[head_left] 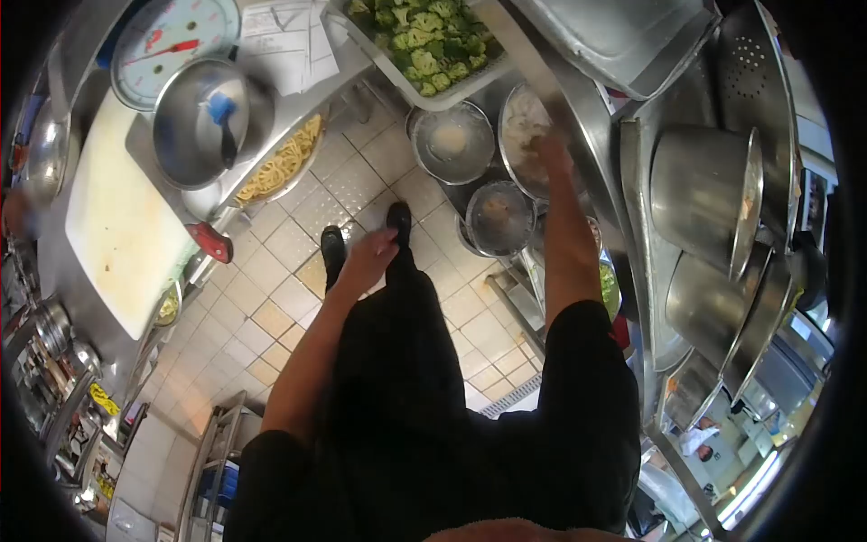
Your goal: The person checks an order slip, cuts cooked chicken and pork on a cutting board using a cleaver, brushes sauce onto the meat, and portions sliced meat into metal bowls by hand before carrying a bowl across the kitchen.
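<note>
My right hand reaches into a large metal bowl on the lower shelf at the right. Pale, whitish food lies in that bowl, and my fingertips are dark and blurred against it. Beside it stand a metal bowl with a pale lump inside and a smaller bowl with some orange-brown bits. My left hand hangs over the tiled floor in front of my legs. It holds nothing visible, its fingers loosely bent and the thumb apart.
Broccoli florets fill a tray ahead. On the left are a cutting board, a red-handled knife, a metal bowl with a blue brush, a dial scale and noodles. Metal pots line the right.
</note>
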Demonstrator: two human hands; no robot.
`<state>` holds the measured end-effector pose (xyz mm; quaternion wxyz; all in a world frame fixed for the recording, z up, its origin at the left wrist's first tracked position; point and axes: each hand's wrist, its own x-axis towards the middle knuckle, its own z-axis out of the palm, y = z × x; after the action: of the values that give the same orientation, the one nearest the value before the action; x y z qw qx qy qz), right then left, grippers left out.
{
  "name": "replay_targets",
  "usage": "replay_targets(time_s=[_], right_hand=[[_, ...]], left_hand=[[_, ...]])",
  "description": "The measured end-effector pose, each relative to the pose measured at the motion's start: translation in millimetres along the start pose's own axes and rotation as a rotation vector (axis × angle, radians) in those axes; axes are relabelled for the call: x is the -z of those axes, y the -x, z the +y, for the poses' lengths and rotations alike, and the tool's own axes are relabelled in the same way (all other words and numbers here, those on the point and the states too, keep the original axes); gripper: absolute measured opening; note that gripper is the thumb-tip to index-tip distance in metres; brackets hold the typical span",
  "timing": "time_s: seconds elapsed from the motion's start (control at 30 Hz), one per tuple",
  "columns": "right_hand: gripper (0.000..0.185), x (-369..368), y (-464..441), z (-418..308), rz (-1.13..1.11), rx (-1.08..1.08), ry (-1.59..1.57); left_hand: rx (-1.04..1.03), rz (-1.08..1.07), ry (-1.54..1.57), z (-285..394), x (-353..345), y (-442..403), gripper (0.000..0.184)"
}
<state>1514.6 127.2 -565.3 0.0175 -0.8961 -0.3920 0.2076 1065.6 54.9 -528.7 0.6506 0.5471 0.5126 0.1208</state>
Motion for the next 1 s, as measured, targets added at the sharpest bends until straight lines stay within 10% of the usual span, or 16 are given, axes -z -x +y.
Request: replay_targets(time_s=[0.57,0.9,1.0], right_hand=[[0.062,85.5,23.6,35.9,0.145,0.044,-0.365],[0.06,92.3,141.7,-124.1,-0.234,-0.003,-0.748],[0.049,-7.7,127.7,-116.3,-0.147,0.52,-0.268]], left_hand=[[0.19,0.311,0.077,40.6,-57.6,-152.3,0.042],[0.027,0.384,0.224,42.4,-63.3,-154.8,0.023],[0.038,0.341,0.291,66.1,-48.1,-128.8,0.016]])
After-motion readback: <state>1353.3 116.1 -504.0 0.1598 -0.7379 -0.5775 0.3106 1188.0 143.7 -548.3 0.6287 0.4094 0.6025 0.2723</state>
